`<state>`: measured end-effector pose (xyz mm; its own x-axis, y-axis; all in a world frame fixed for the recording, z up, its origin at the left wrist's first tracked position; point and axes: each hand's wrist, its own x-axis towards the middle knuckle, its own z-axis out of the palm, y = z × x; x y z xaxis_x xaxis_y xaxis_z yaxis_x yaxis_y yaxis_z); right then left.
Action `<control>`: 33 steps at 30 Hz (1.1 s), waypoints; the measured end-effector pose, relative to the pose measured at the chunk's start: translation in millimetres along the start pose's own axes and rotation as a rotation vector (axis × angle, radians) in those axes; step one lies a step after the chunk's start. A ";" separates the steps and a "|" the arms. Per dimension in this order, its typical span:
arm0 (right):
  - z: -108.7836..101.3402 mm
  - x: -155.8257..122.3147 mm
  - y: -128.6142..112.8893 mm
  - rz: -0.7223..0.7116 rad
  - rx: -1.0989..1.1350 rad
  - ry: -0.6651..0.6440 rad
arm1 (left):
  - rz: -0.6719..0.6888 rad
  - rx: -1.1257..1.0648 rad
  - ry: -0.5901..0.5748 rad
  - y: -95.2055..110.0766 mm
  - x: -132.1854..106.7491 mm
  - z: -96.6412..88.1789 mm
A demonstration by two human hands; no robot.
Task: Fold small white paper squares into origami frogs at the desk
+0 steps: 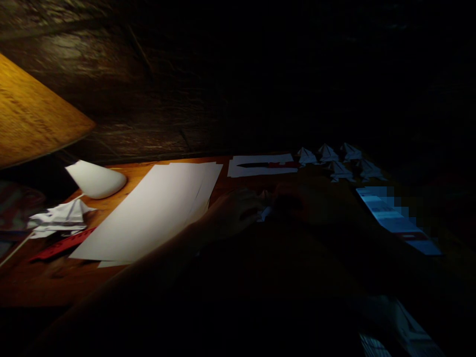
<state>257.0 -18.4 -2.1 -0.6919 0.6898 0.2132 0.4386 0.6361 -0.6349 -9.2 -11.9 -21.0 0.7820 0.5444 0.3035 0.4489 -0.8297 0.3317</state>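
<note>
In dim light at the middle of the table, my left hand point(240, 210) has its fingers curled round a small piece of folded white paper point(265, 214). My right hand point(293, 203) meets it from the other side, closed at the same paper; deep shadow hides most of its fingers. Just left of my hands lies a stack of white paper sheets point(152, 213), partly covered by my left forearm. Beyond them, a knife with a dark blade and red handle point(253, 165) rests on smaller white sheets point(238, 172).
Several folded paper pieces point(340, 170) stand at the back right, near a lit bluish screen point(394, 218). At left are a red ruler point(63, 245), a crumpled-looking folded paper point(63, 218), a white rounded object point(98, 179) and a yellow lampshade point(37, 114). A dark wall rises behind.
</note>
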 end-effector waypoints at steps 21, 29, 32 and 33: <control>-2.9 -2.2 13.5 -0.065 -0.078 -0.055 | -0.002 0.015 -0.004 7.6 0.3 -8.4; -7.1 -1.0 0.8 -0.014 -0.162 -0.035 | -0.018 0.003 -0.019 14.0 1.4 -9.7; -6.8 -0.5 -1.5 -0.003 -0.192 -0.024 | -0.041 0.038 0.017 14.8 2.8 -2.6; -7.1 -0.6 -3.0 -0.002 -0.198 -0.021 | -0.048 0.046 0.031 14.7 3.0 -0.2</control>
<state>260.1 -18.2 5.0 -0.7041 0.6822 0.1972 0.5399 0.6947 -0.4753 -0.3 -22.4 -15.0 0.7457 0.5865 0.3162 0.5055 -0.8071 0.3050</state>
